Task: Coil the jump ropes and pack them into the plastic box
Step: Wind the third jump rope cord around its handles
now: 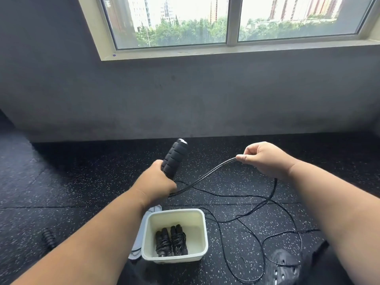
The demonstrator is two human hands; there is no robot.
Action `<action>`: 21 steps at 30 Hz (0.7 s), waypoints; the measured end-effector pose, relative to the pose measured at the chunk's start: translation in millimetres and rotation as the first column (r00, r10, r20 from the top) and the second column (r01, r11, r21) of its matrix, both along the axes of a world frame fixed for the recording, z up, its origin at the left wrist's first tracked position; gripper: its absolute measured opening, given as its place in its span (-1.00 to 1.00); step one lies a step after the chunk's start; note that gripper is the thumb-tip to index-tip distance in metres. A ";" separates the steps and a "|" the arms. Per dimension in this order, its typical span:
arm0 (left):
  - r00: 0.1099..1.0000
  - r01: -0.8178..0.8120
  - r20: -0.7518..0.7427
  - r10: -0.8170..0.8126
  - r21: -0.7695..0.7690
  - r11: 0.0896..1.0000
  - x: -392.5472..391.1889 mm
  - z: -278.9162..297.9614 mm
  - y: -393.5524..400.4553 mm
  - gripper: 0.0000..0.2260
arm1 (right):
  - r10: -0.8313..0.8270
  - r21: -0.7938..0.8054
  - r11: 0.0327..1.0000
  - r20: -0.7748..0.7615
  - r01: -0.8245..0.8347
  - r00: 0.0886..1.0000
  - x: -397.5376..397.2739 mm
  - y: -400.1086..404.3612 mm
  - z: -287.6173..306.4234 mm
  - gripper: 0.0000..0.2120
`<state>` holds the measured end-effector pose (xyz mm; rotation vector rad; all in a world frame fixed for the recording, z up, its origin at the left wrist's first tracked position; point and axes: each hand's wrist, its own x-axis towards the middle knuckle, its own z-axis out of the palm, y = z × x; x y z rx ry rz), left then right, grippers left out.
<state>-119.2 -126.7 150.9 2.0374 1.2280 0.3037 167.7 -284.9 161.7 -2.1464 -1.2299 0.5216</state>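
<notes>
My left hand (158,179) grips the lower end of black ribbed jump rope handles (175,156), which point up and away from me. From there a doubled black cord (207,175) runs to my right hand (265,159), which pinches it between thumb and fingers. The rest of the cord (253,219) trails in loose loops over the floor to the right. A white plastic box (200,229) stands on the floor below my hands. Two coiled black jump ropes (170,241) lie side by side inside it.
A grey lid (138,243) lies under the box's left side. Another black ribbed handle (49,238) rests on the speckled black floor at the left. A black perforated shoe (284,266) is at the lower right. A dark wall and window stand ahead.
</notes>
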 end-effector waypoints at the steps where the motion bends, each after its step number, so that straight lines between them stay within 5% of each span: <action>1: 1.000 0.018 0.016 -0.017 -0.013 1.000 2.5 -1.0 -5.2 -0.71 | -0.006 -0.002 1.000 0.044 0.007 0.999 -3.2 3.0 -3.5 -0.66; 3: 0.996 0.044 0.081 -0.039 -0.059 0.997 9.0 -2.6 -14.5 -0.71 | 0.037 -0.053 0.998 0.121 -0.030 0.992 -14.7 8.3 -9.2 -0.81; 5: 0.984 0.047 0.176 -0.025 -0.120 0.992 15.0 -3.0 -21.1 -0.73 | 0.156 -0.119 0.982 0.098 -0.144 0.983 -34.8 11.7 -13.0 -0.61; 7: 0.965 0.037 0.264 0.009 -0.167 0.985 19.9 -2.4 -25.0 -0.72 | 0.286 -0.121 0.947 -0.106 -0.298 0.952 -62.6 12.7 -18.4 -0.42; 10: 0.938 0.046 0.344 0.040 -0.238 0.970 23.9 -1.6 -30.3 -0.69 | 0.364 -0.036 0.898 -0.500 -0.439 0.786 -111.4 16.8 -43.0 -0.31; 16: 0.910 0.175 0.415 0.008 -0.402 0.899 16.2 7.7 -33.2 -0.49 | 0.287 0.121 0.949 -0.718 -0.292 0.635 -142.9 24.0 -70.6 -0.79; 21: 0.847 0.450 0.485 -0.219 -0.432 0.782 -0.1 22.4 -26.3 -0.47 | 0.317 0.069 0.915 -0.734 -0.399 0.600 -121.4 23.9 -53.4 -0.78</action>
